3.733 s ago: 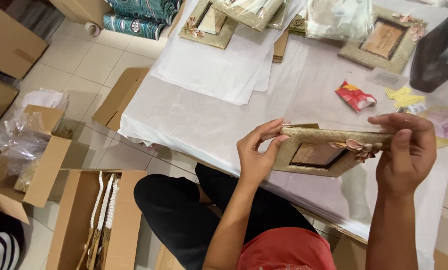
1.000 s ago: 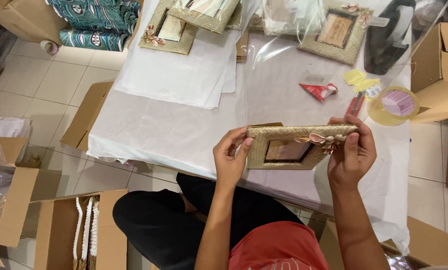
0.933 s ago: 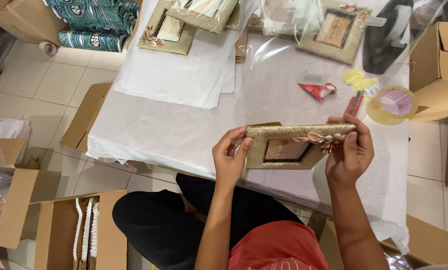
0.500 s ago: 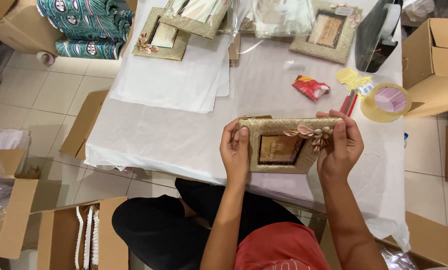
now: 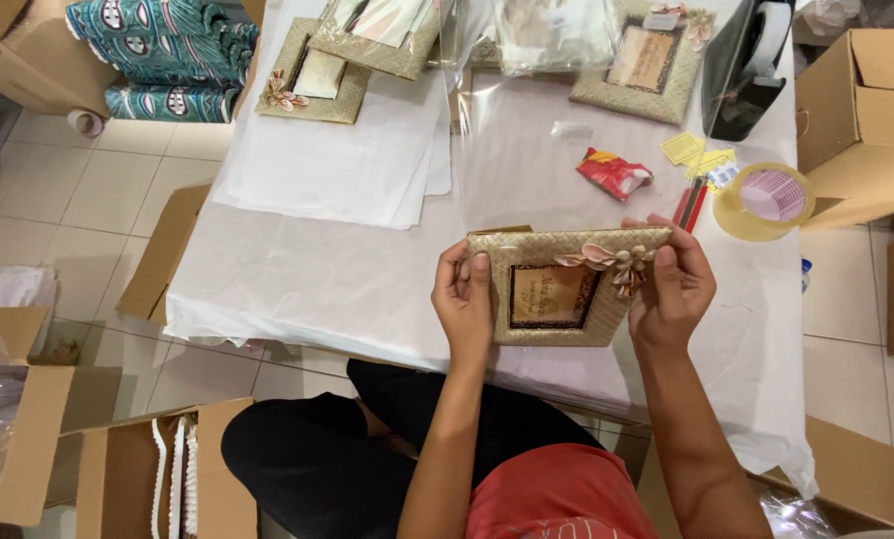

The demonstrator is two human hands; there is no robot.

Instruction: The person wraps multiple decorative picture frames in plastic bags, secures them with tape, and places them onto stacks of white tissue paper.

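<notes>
Looks like the inspection step: left hand (image 5: 464,299) and right hand (image 5: 672,289) each clamp a side of the woven frame (image 5: 557,289), held up just this side of the tape roll (image 5: 763,197), so next probably needs a careful set-down.

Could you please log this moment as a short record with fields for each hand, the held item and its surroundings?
left hand: left hand grips the frame's left edge
right hand: right hand grips its right edge, by the shell ornament
held item: woven picture frame, raised over the table
nearby: tape roll, red packet, white paper sheets
farther: more frames
</notes>
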